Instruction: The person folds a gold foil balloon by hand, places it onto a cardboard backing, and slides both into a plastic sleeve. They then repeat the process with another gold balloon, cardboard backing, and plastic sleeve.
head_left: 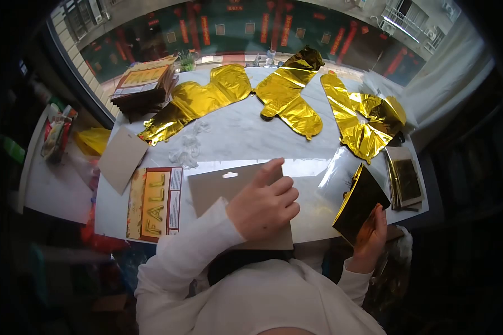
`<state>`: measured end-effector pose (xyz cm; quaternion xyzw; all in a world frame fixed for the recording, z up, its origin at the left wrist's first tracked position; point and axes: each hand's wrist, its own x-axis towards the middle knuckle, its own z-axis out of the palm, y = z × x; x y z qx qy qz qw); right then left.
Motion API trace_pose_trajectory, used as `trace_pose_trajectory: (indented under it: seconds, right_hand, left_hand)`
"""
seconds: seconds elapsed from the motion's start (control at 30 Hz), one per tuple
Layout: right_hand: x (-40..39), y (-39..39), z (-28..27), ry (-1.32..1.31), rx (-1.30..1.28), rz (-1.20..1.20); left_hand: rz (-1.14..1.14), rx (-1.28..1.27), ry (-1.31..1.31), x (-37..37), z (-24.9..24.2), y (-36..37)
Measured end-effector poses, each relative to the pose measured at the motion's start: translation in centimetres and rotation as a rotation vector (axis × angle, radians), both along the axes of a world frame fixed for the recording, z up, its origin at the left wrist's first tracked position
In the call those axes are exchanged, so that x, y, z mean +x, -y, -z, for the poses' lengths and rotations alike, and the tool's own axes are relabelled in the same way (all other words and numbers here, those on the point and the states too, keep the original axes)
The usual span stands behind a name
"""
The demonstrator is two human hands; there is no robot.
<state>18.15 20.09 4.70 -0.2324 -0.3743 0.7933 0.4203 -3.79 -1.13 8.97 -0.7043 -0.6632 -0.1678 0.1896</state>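
My left hand [267,205] is over a grey-brown card [209,187] with a hanging slot near its top. Its index finger points away from me while the other fingers curl under, and whatever they might hold is hidden. At the table's right front edge, my right hand [371,234] grips a folded gold foil balloon [363,198] by its lower right side, dark in shadow. Left of the card lies a printed FALL card [155,202]. Across the far side are three spread gold foil balloons: one at left [209,95], one in the middle [288,95] and one at right [369,120].
A stack of printed cards [142,84] stands at the back left. A plain card [123,159] overhangs the left edge. Crumpled clear plastic [187,148] and a clear sleeve [334,173] rest on the white table [229,137]. Folded pieces [403,178] are stacked at right.
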Motion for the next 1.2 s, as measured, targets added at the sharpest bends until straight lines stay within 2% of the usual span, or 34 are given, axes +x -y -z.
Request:
trace_pose_trajectory:
  seconds: [0.1,0.17,0.3,0.37,0.4,0.47,0.5,0.53,0.57,0.6,0.67,0.77,0.9,0.97,1.1,1.2]
  right_hand:
    - [0.5,0.1,0.4,0.062,-0.027,0.027]
    - [1.2,-0.3,1.4,0.098,-0.016,0.035]
    - [1.5,-0.7,2.4,0.089,-0.029,0.029]
    - [1.1,-1.0,2.8,0.091,-0.048,0.027]
    - [1.0,-1.1,3.0,0.075,-0.065,0.025]
    - [0.5,-1.1,2.8,0.060,-0.083,0.016]
    - [0.1,-0.9,2.1,0.023,-0.065,-0.029]
    - [-0.2,-0.7,1.8,-0.014,-0.049,-0.072]
    - [-0.5,-0.7,1.7,-0.015,-0.052,-0.077]
    - [-0.6,-0.6,1.7,-0.010,-0.067,-0.051]
    - [-0.8,-0.6,2.1,-0.005,-0.084,-0.033]
    - [-1.4,-0.7,3.0,-0.028,-0.030,-0.089]
    - [-2.2,0.8,1.8,-0.004,-0.031,-0.101]
    - [-2.1,0.9,1.4,0.011,-0.028,-0.079]
    - [-1.7,0.9,1.9,0.053,-0.031,-0.054]
    - [-1.3,0.1,3.8,0.057,-0.044,-0.051]
  left_hand:
    - [0.066,-0.087,-0.012,-0.8,7.0,-4.9]
    - [0.071,-0.101,0.006,-0.3,9.7,-6.5]
    - [0.047,-0.071,0.061,0.2,8.7,-7.2]
    - [0.061,0.109,0.048,0.2,6.8,-6.3]
    - [0.054,0.111,0.046,0.0,5.5,-5.3]
    - [-0.126,-0.053,0.351,-0.7,2.1,-1.6]
    - [-0.301,-0.189,0.353,-1.9,0.2,0.9]
    - [-0.436,-0.048,0.407,-3.5,0.2,3.1]
    - [-0.601,-0.012,0.424,-5.2,-0.2,5.2]
    - [-0.721,0.035,0.378,-7.2,0.6,7.4]
    - [-0.954,-0.055,0.675,-10.5,2.0,10.2]
    - [-1.111,-0.018,0.705,-11.5,5.2,11.6]
    - [-1.124,0.052,0.760,-11.5,7.8,10.8]
    - [-0.966,0.215,0.738,-12.4,9.7,11.3]
    - [-1.065,0.141,0.767,-11.4,6.9,11.0]
    - [-1.148,0.072,0.652,-11.6,6.9,10.7]
